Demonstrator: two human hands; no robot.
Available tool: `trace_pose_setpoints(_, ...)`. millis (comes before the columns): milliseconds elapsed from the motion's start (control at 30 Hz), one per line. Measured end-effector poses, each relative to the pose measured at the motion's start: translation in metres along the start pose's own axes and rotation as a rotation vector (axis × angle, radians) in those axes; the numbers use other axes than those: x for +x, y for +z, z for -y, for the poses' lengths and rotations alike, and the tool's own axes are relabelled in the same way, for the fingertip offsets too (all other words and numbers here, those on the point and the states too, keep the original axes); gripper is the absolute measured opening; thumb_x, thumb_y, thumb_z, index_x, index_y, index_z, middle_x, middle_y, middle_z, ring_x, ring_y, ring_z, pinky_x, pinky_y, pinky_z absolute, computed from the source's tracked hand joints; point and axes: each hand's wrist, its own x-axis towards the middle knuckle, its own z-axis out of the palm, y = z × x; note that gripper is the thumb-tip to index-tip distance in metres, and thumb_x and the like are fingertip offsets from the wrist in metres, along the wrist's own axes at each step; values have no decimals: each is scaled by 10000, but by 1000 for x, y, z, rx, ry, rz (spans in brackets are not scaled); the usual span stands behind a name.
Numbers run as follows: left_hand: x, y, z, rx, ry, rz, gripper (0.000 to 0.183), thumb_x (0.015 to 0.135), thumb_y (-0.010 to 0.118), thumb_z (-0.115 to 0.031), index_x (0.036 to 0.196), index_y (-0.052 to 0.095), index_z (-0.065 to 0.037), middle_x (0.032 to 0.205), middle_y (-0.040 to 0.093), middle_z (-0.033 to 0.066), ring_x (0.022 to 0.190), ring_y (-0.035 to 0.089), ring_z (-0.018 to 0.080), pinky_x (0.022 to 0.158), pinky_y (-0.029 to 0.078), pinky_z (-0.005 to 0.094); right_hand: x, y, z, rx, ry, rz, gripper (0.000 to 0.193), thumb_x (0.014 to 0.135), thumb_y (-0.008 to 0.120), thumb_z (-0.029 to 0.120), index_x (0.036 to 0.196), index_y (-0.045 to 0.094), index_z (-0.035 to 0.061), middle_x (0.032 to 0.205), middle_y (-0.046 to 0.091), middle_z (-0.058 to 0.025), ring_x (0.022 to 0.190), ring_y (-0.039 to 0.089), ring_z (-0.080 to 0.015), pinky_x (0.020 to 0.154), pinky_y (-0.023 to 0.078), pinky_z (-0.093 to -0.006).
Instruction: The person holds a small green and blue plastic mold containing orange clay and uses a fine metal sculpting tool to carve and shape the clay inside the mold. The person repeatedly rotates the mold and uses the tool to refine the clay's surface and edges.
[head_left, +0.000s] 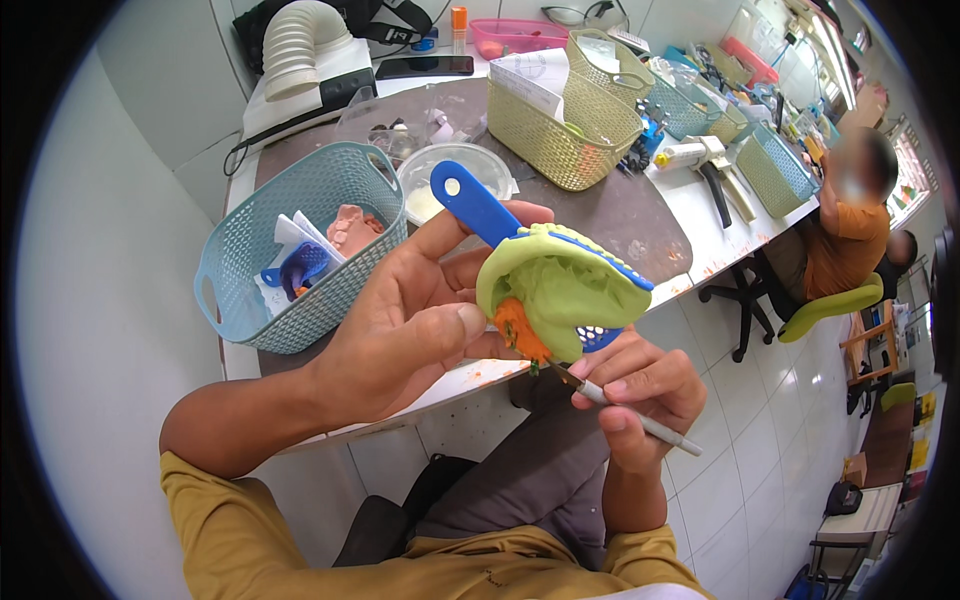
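Note:
My left hand is closed round a blue dental impression tray, whose handle points up and left. Light green impression material fills the tray, and a lump of orange material sits at its near left edge. In my right hand is a slim tool with a grey handle and a thin dark metal end, pinched between thumb and fingers. The tool's tip reaches the lower edge of the orange lump; exactly how it touches is too small to tell.
A light blue basket at left holds a pink dental cast and another blue tray. Behind my hands stand a round clear tub and a yellowish basket. A white hose rises at back left. A person sits far right.

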Motion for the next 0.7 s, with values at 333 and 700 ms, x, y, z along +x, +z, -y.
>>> trace_pose_setpoints(333, 1, 2, -1, 30, -22, -34, 774, 789, 680, -198, 1439, 292, -39, 1352, 478, 121, 1272, 500, 255, 1025, 476, 469, 1, -3, 2, -21, -40, 0, 153, 793, 740, 73, 898, 629, 66, 791, 712, -106, 869, 706, -251, 1047, 364, -480)
trace_pose_setpoints(700, 0, -5, 5, 44, 52, 61, 642, 869, 516, -88, 1456, 267, -10, 1367, 472, 166, 1257, 511, 263, 1033, 474, 451, -1, -2, 1, -76, -10, 2, 128, 803, 738, 82, 878, 636, 62, 801, 719, -104, 869, 709, -246, 1036, 370, -472)
